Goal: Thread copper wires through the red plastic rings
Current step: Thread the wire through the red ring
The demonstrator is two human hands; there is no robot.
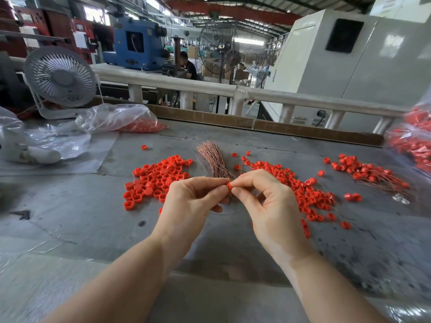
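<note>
In the head view, the left hand [190, 201] and the right hand [268, 203] are meeting above the grey worktable [93, 217], and both are pinching a single red plastic ring [229, 184] between thumb and forefinger tips; the remaining fingers of each hand are curling loosely beneath. Whether a wire is passing through this ring cannot be told. Just behind the hands, a bundle of copper wires [213, 159] is lying on the table, fanning out toward the far edge. A pile of loose red rings [158, 180] is lying to the left of the bundle, and a second pile of rings [303, 194] is spreading to the right, partly behind the right hand. Farther right, a cluster of rings with wires attached [363, 171] is resting on the surface. A clear plastic bag holding red rings [121, 120] is sitting at the far left, near a grey desk fan [60, 76].
</note>
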